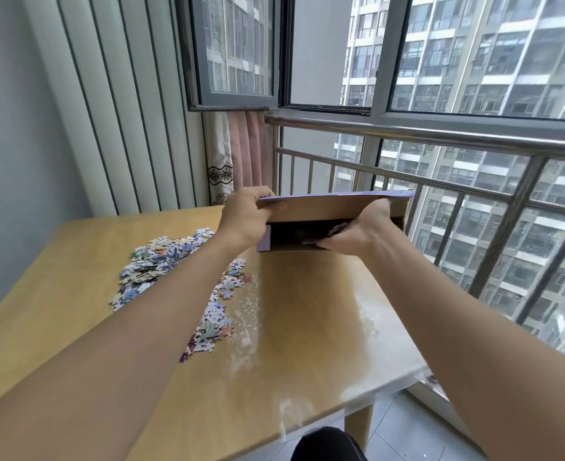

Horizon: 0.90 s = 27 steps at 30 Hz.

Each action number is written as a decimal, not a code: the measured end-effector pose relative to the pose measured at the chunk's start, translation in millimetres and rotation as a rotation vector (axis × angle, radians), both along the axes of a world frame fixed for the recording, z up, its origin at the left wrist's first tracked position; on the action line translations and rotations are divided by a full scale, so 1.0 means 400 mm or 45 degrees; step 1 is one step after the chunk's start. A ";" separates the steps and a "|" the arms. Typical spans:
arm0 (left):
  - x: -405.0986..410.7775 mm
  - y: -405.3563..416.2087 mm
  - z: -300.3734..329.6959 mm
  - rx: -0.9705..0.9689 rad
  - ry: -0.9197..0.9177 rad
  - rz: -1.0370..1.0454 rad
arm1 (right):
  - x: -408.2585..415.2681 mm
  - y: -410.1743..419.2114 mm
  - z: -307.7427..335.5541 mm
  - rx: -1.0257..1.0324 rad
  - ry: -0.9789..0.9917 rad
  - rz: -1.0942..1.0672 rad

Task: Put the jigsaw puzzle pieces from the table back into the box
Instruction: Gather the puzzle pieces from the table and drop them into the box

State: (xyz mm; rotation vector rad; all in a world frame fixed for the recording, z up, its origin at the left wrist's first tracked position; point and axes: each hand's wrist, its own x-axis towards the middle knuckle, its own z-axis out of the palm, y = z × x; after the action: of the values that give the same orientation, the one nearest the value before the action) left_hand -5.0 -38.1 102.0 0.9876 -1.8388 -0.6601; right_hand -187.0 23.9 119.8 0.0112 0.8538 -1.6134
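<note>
A purple-edged cardboard puzzle box (pixel 311 232) stands at the far right part of the wooden table (pixel 307 314), its lid flap (pixel 327 207) raised. My left hand (pixel 244 214) grips the flap's left end and holds it up. My right hand (pixel 357 231) reaches into the box opening, fingers curled around some puzzle pieces inside the dark interior. A pile of loose jigsaw pieces (pixel 156 264) lies on the table to the left, and a second scatter of pieces (pixel 218 314) runs down the middle, partly hidden by my left forearm.
A steel balcony railing (pixel 440 184) runs right behind the box, with windows beyond. A pink curtain (pixel 238 151) hangs at the back corner. The table's right edge drops to a tiled floor (pixel 404 427). A dark rounded object (pixel 327 444) sits below the front edge.
</note>
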 end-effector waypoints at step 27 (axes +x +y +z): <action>0.004 0.038 -0.026 -0.043 -0.002 -0.021 | -0.065 0.017 -0.125 0.031 3.111 1.006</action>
State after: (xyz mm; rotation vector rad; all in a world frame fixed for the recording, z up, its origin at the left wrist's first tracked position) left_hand -3.4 -22.7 91.7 0.9523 -1.8553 -0.6363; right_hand -213.0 30.5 69.7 -2.2665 2.0529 -0.0563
